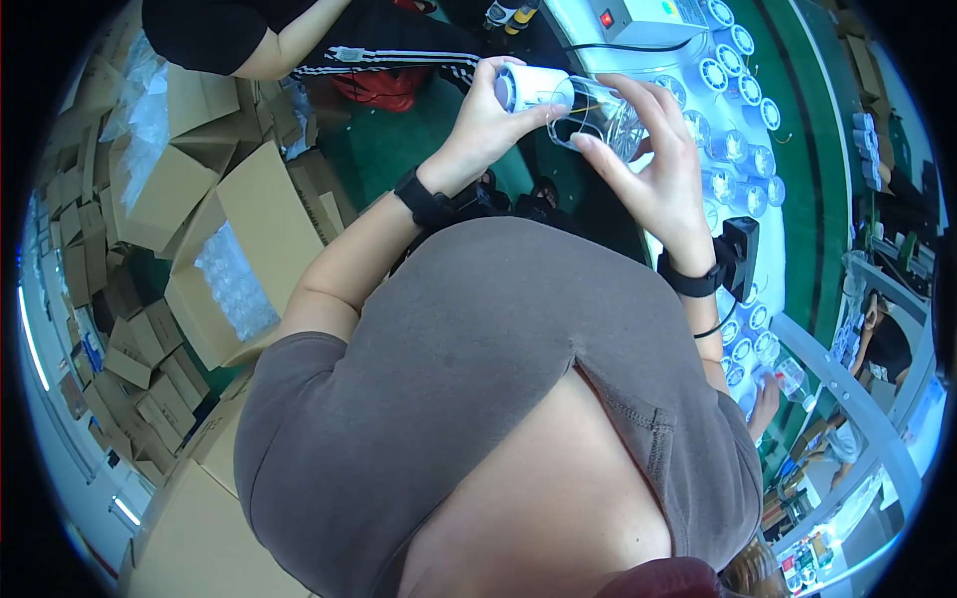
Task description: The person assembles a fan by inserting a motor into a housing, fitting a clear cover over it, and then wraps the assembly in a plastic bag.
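My left hand (480, 132) is closed around a white cylindrical part (541, 88), which lies sideways with a ringed end facing left. A clear, glossy plastic cup (620, 128) is held in my right hand (666, 171), with thumb and fingers curved around it. The cup's open rim faces the white part, and the two are close together; whether they touch I cannot tell. Thin wire-like lines show near the cup's mouth. Black bands are on both my wrists, and a black box (739, 257) is beside the right one.
On the light table (588, 20) to the right stand several clear cups with white ringed ends (713, 75). A white device (646, 20) with a red switch sits at the far end. Open cartons (254, 234) with bubble wrap fill the left. Another person's arm (289, 45) is at far left; another hand (765, 407) is at lower right.
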